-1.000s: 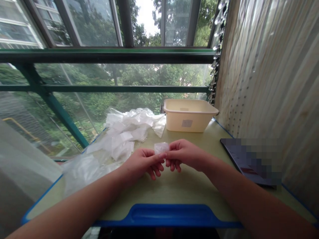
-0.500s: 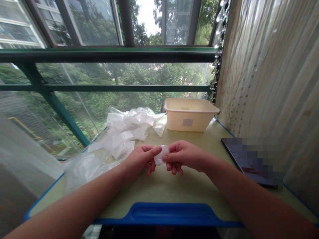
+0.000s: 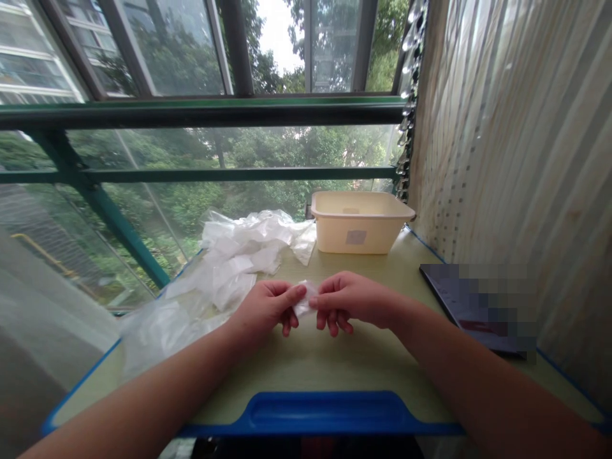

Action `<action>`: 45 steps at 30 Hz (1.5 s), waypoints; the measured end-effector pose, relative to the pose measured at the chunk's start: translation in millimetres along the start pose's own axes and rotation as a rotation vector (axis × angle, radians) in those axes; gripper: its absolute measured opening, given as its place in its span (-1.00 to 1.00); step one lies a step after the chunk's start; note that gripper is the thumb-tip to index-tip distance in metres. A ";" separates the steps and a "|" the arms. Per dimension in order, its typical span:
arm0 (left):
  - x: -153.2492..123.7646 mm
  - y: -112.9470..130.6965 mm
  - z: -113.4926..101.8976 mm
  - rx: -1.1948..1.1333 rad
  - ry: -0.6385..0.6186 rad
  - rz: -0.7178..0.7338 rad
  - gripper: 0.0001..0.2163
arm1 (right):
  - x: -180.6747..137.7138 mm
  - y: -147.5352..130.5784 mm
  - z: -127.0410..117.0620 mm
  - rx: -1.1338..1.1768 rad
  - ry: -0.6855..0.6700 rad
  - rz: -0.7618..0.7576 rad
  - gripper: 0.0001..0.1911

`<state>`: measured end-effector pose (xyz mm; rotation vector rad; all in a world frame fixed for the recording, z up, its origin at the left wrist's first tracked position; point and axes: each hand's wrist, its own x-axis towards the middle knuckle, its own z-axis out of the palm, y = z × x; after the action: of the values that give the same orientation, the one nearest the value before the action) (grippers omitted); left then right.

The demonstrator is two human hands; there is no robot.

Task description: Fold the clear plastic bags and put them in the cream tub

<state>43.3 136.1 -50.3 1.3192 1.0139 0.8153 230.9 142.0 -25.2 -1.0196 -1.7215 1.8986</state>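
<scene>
A small folded plastic bag [image 3: 303, 299], whitish and translucent, is pinched between my two hands above the table. My left hand [image 3: 272, 305] grips its left side between thumb and fingers. On the other side my right hand [image 3: 345, 301] pinches its right edge, the lower fingers curled beneath. Behind and to the left lies a loose heap of clear and white plastic bags [image 3: 243, 245], spreading along the table's left side. Part of the folded bag is hidden by my fingers.
A cream plastic basin [image 3: 363, 233] with a small label stands at the table's back. At the right lies a dark flat device [image 3: 459, 306], partly blurred out. The table [image 3: 306, 363] has a blue rim; a green railing [image 3: 239, 173] runs behind it.
The folded bag has turned slightly and shows a smaller face between my fingers. Both hands keep their pinch; the view has shifted a little.
</scene>
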 end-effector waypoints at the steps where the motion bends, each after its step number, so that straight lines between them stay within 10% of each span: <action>1: -0.4 0.9 0.3 -0.004 0.022 0.011 -0.66 | 0.5 0.6 -0.3 0.015 -0.004 0.017 -0.66; 22: 1.1 19.0 0.2 0.191 0.119 0.136 -0.70 | -2.8 -0.2 -15.6 -0.140 0.043 0.002 -0.68; 35: 110.8 137.3 -5.4 0.726 0.464 0.676 -0.70 | 29.8 27.4 -25.2 -0.707 0.566 -0.154 -0.62; 45: 226.5 165.2 18.4 1.244 -0.177 0.286 -0.81 | 36.3 37.0 -28.0 -0.788 0.650 -0.161 -0.71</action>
<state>156.6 355.0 84.6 2.5748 1.2377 0.1760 234.0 180.2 -69.9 -1.4813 -2.0357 0.6166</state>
